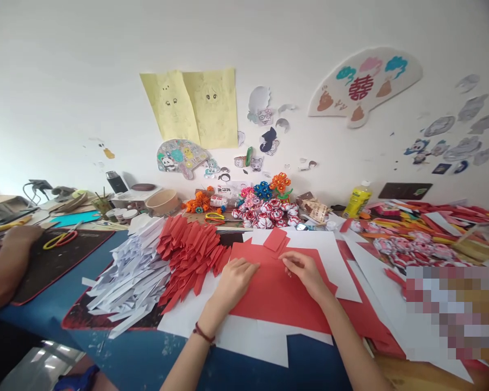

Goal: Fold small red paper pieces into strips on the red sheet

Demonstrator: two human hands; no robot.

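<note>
A large red paper sheet (pixel 277 293) lies on white sheets (pixel 261 342) at the front of the table. Over its left part is my left hand (pixel 237 278), fingers curled and pressed together. My right hand (pixel 305 271) is above its right part, with thumb and forefinger pinched together. Any red piece between the fingertips blends into the sheet, so I cannot make out what either hand holds. Just beyond the fingertips sits a small stack of red paper pieces (pixel 275 239). To the left are heaps of red paper strips (pixel 189 252) and white paper strips (pixel 136 271).
Another person's arm (pixel 4 266) rests at the far left, near yellow-handled scissors (pixel 61 239). Folded paper flowers (pixel 264 213) and a yellow bottle (pixel 357 200) stand along the wall. More white sheets (pixel 385 293) and coloured strips (pixel 444 220) cover the right side.
</note>
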